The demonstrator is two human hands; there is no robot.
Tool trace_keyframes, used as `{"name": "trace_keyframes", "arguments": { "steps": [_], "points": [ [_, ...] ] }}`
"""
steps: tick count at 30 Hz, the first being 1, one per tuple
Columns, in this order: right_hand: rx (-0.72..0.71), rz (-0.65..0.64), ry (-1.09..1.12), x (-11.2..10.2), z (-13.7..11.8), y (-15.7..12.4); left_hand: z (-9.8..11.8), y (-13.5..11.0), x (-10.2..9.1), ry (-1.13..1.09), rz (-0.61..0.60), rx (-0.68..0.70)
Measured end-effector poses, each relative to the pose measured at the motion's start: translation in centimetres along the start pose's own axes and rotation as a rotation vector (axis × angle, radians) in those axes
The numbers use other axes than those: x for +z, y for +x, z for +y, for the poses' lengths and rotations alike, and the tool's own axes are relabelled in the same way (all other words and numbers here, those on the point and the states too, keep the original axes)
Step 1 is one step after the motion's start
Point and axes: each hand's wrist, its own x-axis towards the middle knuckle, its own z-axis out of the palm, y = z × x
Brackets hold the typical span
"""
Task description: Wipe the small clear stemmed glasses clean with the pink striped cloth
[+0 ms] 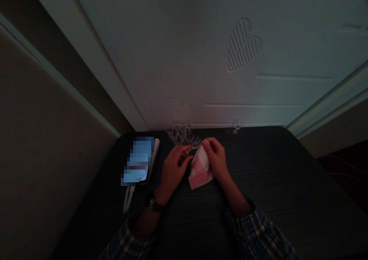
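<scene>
My left hand (174, 165) pinches a small clear stemmed glass (196, 142) near its foot, thumb and forefinger closed on it. The glass lies tilted, its bowl pointing away from me to the right. A pink and white cloth (200, 166) is gripped in my right hand (216, 156), right beside the glass, and its lower end hangs down over the dark table. Dim light hides whether the cloth touches the bowl. Just beyond my left hand stand several similar small glasses (178, 134) in a cluster.
Another small glass (236, 129) stands apart at the table's back edge. A lit phone (139, 158) with a white cable (129, 195) lies on the left. The dark table (267, 175) meets a white panel (201, 61) with heart reliefs behind it.
</scene>
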Motion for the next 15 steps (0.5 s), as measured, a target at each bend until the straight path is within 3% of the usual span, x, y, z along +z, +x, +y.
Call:
{"name": "trace_keyframes", "arguments": {
  "steps": [15],
  "points": [
    [-0.023,0.004,0.036,-0.15,-0.22,0.05,0.22,-0.03,-0.13,-0.033,-0.019,-0.034]
  ]
}}
